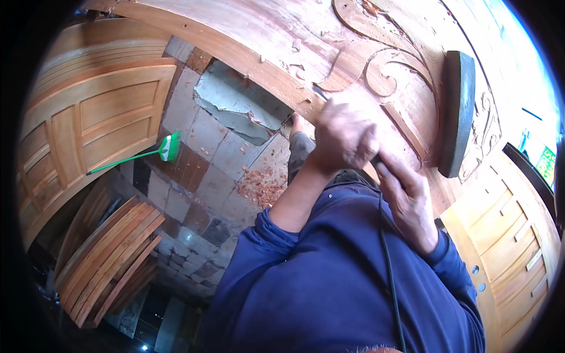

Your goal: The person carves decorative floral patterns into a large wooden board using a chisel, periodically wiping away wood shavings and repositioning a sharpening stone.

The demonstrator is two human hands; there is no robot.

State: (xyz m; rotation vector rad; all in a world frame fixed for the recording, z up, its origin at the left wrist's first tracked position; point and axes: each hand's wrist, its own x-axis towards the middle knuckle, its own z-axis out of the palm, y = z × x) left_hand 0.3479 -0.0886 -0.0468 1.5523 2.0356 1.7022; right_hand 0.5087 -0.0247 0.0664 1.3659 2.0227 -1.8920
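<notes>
A large wooden panel (pixel 282 29) with raised scroll and leaf carving (pixel 385 70) lies in front of me, wood shavings scattered over it. My left hand (pixel 344 135) is closed around the shaft of a carving chisel at the panel's near edge. The thin metal blade (pixel 319 92) of the chisel shows just beyond that fist, close to the carved leaf. Behind it my right hand (pixel 406 197) grips the dark handle end, mostly covered by the fingers. A dark, curved block (pixel 458 115) rests on the panel to the right of both hands.
Panelled wooden doors (pixel 118 112) lean at the left, with a green broom (pixel 169 147) by them. Curved boards (pixel 112 259) are stacked at lower left. Shavings (pixel 265 185) and a broken slab (pixel 235 100) lie on the patchwork tile floor. Another door (pixel 506 235) is at right.
</notes>
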